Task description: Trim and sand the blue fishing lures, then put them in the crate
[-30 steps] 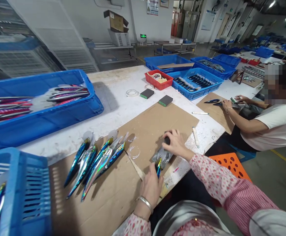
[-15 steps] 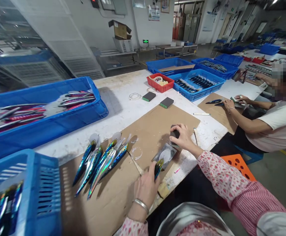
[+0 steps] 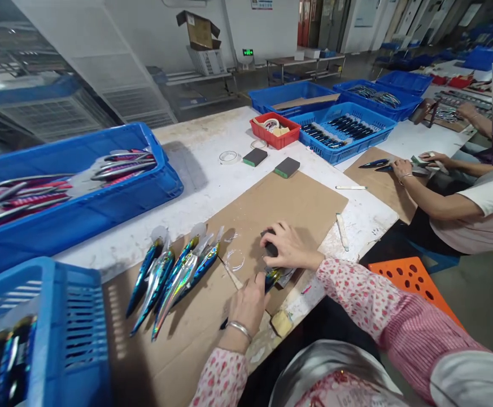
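Observation:
My left hand is closed on a shiny blue-green fishing lure and pins it to the brown cardboard sheet. My right hand is closed on a dark sanding block and presses it onto the lure's front end, which it hides. Several finished holographic lures lie in a row on the cardboard to the left of my hands.
Blue crates with lures stand at the left and near left. A red tray, two sponge blocks, tape rings and more blue crates sit farther back. A co-worker's arm works at the right.
My right hand slid the block back toward me along the lure, covering its clear lip. My left hand stays on the tail.

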Demonstrator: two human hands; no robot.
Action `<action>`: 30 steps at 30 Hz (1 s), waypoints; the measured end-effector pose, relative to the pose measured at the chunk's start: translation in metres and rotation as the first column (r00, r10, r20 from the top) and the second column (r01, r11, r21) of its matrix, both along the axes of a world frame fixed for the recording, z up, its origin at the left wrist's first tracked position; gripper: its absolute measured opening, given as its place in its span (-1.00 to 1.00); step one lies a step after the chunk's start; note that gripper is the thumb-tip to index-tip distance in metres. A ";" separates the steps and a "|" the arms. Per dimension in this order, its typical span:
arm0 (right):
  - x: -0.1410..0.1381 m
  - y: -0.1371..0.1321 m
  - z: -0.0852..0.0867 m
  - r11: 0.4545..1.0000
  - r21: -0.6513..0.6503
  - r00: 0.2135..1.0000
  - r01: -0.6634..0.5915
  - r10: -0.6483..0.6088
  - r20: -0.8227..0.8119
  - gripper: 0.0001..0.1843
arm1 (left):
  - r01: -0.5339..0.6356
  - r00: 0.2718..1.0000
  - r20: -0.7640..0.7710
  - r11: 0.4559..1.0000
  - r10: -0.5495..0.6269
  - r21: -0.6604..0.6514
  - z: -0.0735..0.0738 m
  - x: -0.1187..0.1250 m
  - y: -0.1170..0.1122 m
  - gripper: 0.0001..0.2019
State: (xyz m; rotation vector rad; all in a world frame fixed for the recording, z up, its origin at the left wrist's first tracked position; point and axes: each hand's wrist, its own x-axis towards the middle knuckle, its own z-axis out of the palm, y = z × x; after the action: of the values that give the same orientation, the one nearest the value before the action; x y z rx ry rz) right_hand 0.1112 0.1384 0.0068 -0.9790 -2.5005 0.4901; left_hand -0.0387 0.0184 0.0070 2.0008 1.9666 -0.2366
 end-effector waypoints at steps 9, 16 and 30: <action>-0.007 -0.005 0.005 1.000 0.027 1.000 0.004 -0.005 0.025 -0.68 | 0.004 0.999 -0.044 1.000 -0.005 -0.021 0.000 0.002 0.001 -0.74; 0.000 -0.001 0.005 1.000 -0.021 0.998 0.004 -0.003 0.062 -0.70 | 0.007 0.999 -0.033 1.000 -0.008 -0.028 -0.003 0.002 0.001 -0.73; -0.009 -0.010 -0.001 0.994 0.101 0.999 0.049 -0.050 0.003 -0.69 | 0.014 0.998 -0.055 1.000 -0.015 -0.012 -0.004 0.000 0.000 -0.72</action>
State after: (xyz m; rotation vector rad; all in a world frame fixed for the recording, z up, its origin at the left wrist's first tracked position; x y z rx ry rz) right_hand 0.1018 0.1283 0.0060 -1.0018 -2.4734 0.3428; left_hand -0.0384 0.0183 0.0028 2.0221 1.9795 -0.3087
